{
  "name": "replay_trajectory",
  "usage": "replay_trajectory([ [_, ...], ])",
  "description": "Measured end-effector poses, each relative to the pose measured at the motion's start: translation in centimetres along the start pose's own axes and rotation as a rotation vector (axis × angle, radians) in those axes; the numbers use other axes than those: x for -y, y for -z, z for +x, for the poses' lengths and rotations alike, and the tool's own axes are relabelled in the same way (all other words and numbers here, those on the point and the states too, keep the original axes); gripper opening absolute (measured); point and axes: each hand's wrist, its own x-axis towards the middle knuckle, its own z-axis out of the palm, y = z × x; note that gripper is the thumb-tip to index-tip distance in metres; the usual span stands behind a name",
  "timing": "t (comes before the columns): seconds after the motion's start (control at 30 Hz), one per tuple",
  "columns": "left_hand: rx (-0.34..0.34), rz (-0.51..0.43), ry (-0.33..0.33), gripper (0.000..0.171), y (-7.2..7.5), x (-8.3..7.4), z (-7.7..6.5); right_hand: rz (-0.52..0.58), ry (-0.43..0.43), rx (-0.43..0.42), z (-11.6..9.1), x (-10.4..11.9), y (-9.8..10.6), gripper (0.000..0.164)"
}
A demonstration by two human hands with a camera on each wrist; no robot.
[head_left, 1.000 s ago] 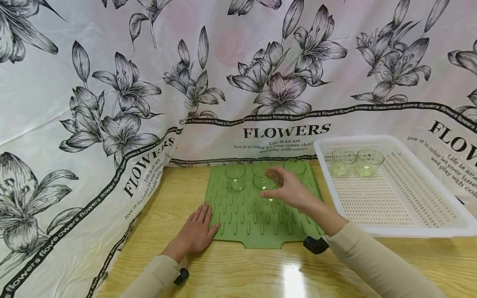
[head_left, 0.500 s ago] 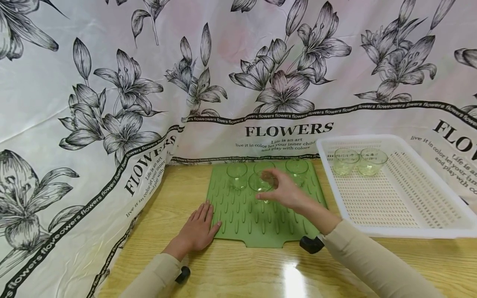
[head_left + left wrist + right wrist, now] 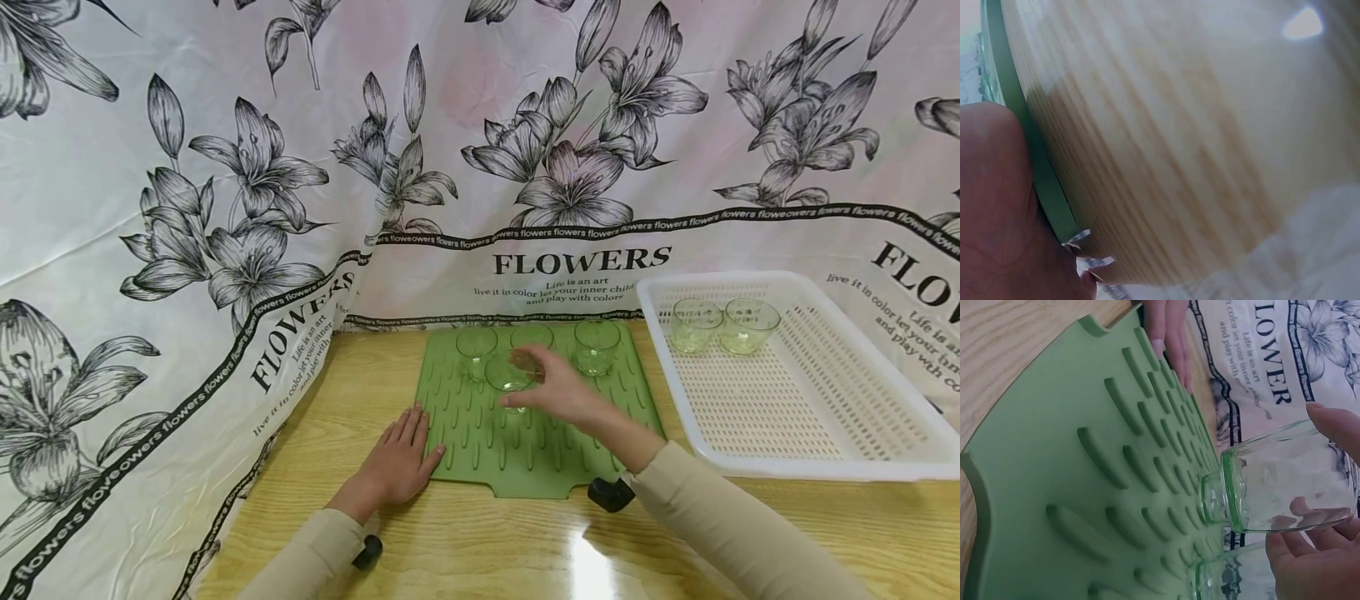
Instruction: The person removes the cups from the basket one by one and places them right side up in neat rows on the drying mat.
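Observation:
My right hand (image 3: 561,388) grips a clear, green-tinted drinking glass (image 3: 506,385) by its sides, thumb and fingers on opposite sides. In the right wrist view this glass (image 3: 1285,478) has its thick base toward the green ridged mat (image 3: 1035,450), close over it. Three similar glasses stand upright along the mat's far part: one at left (image 3: 476,357), one at the middle (image 3: 531,335), partly hidden, and one at right (image 3: 597,350). My left hand (image 3: 397,461) lies flat at the left edge of the mat, fingers straight, thumb touching the edge.
A white perforated plastic basket (image 3: 693,425) stands right of the mat, with two more glasses (image 3: 696,327) in its far left corner. Wood-grain table (image 3: 480,542) surrounds the mat. A floral-printed cloth (image 3: 420,275) hangs behind and along the left.
My right hand has moved a little left and nearer with the glass, uncovering the right glass at the back. My left hand stays in place; the view shifted slightly.

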Motion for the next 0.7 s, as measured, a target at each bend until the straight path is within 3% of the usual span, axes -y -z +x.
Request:
replay_trajectory([
  [0.7,-0.019,0.013,-0.004,0.075,-0.9,0.7,0.6,-0.003,-0.005,0.004,1.5,-0.6,-2.9,0.089],
])
